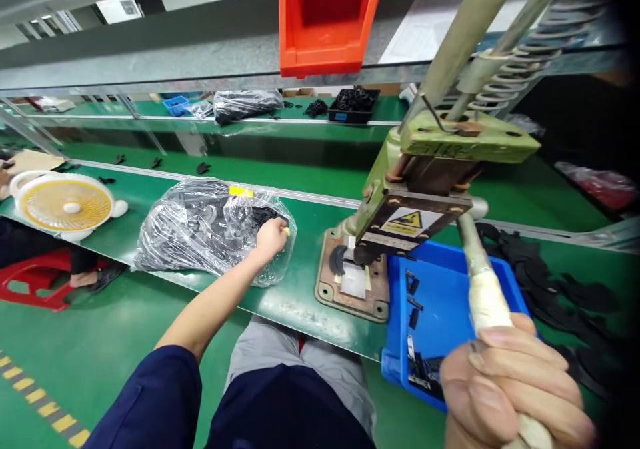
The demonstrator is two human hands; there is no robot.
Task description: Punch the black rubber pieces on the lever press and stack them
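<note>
My left hand [271,236] reaches into the open mouth of a clear plastic bag [200,225] full of black parts; its fingers are curled inside and what they hold is hidden. My right hand [510,385] is wrapped tightly round the taped lever handle [483,289] of a green hand press [430,169]. A black curved part [338,259] lies on the press base plate [350,289] under the head. Right beside the press stands a blue tray [440,302] with a few small black pieces.
A pile of black parts [555,282] lies on the green bench at right. A small white and yellow fan [65,202] stands at left. An orange bin [327,19] hangs overhead. A black tray [354,104] and a dark bag [245,104] sit on the far conveyor. Another person's foot [93,277] shows by a red stool.
</note>
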